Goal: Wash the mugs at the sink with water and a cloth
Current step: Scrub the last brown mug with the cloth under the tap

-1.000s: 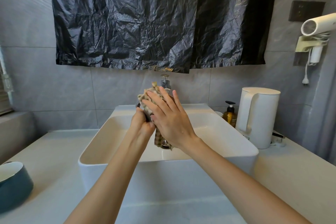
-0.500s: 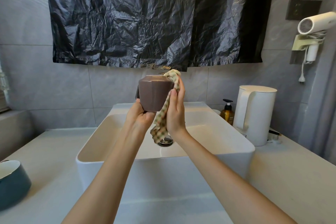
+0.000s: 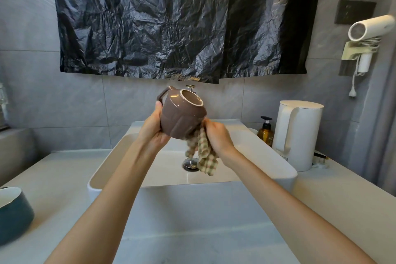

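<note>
Wiping the upturned mug point(image 3: 182, 120) above the sink point(image 3: 278, 169)

Held at the centre of the frame, the brown mug is tipped base-up, its handle pointing to the upper left. The left hand point(image 3: 153, 130) wraps its side, thumb up by the handle. The right hand point(image 3: 217, 138) grips a checked cloth point(image 3: 203, 154) bunched against the mug's lower right; the loose end dangles over the drain point(image 3: 190, 164). Glazed and likely wet, the mug depends on that one hand's hold; a hard rub from the right could push it free onto the sink and chip it.
</note>
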Motion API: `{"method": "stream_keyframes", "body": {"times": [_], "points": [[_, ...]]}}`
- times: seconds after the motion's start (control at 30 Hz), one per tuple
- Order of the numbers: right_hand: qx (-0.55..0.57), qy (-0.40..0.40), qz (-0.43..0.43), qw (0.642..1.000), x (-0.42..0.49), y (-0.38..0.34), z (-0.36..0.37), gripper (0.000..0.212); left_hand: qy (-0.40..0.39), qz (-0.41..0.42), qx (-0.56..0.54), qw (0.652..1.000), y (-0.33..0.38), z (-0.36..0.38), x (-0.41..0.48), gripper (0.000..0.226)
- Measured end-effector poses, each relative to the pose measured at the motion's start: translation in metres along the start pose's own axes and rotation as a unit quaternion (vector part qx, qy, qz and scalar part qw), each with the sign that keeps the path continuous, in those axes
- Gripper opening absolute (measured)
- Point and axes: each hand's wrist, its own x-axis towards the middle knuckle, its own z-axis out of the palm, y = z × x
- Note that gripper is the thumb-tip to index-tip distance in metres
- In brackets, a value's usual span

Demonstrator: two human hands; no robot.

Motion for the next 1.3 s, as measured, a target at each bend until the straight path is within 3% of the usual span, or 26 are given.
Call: {"method": "stream_keyframes", "body": {"times": [0.07, 0.13, 0.3, 0.47, 0.57, 0.8, 1.03, 1.17, 1.3], "points": [[0.006, 0.105, -0.06, 0.993, -0.009, -0.002, -0.011, 0.038, 0.027, 0.031, 0.053, 0.998, 0.002, -0.005, 0.006, 0.045], [0.059, 0.154, -0.148, 0.975, -0.022, -0.004, -0.014, 0.029, 0.054, 0.049, 0.091, 0.993, 0.0, -0.01, 0.012, 0.039], [-0.098, 0.026, -0.362, 0.927, -0.037, 0.009, 0.009, 0.042, 0.077, 0.02, 0.099, 0.992, -0.009, -0.016, 0.018, 0.045], [-0.254, 0.04, -0.425, 0.868, -0.02, 0.008, 0.016, 0.044, 0.058, 0.02, 0.174, 0.983, -0.019, -0.022, 0.014, 0.047], [-0.266, 0.043, -0.41, 0.872, -0.008, -0.004, 0.019, 0.043, 0.05, 0.036, 0.222, 0.973, -0.024, -0.025, 0.011, 0.043], [-0.101, -0.024, -0.23, 0.968, -0.002, -0.001, 0.011, 0.043, 0.05, 0.056, 0.222, 0.972, -0.025, -0.03, 0.009, 0.034], [-0.113, -0.033, -0.102, 0.988, -0.015, 0.016, 0.008, 0.046, 0.105, 0.069, 0.164, 0.978, -0.041, -0.038, 0.008, 0.033], [-0.151, -0.059, -0.107, 0.981, -0.027, 0.034, 0.01, 0.045, 0.159, 0.118, 0.215, 0.956, -0.037, -0.043, 0.012, 0.029], [-0.149, -0.015, -0.205, 0.967, -0.037, 0.039, 0.017, 0.047, 0.156, 0.146, 0.24, 0.947, -0.041, -0.041, 0.008, 0.03]]}}
